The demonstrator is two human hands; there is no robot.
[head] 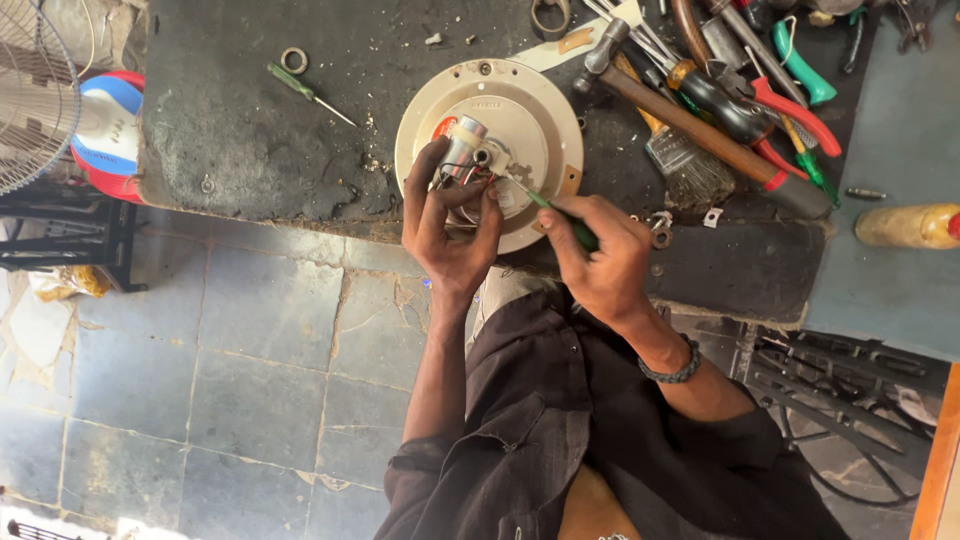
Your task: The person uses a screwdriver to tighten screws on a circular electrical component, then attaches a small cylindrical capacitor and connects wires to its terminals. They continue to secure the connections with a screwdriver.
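- head view: left hand [450, 225] fingers pinch a small motor [468, 150], hiding its wires.
- right hand [598, 255] fingers grip a green screwdriver [560, 218].
- dark worn surface [250, 130], tiled floor [250, 340].

A small round red-and-white label [446, 127] is showing on the cream disc [540, 110] lying on the counter [250, 120]. A yellowish bottle [905, 226] is lying at the right edge, its cap red.

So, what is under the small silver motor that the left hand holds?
A round beige housing lies under the motor. Its near edge is covered by both hands.
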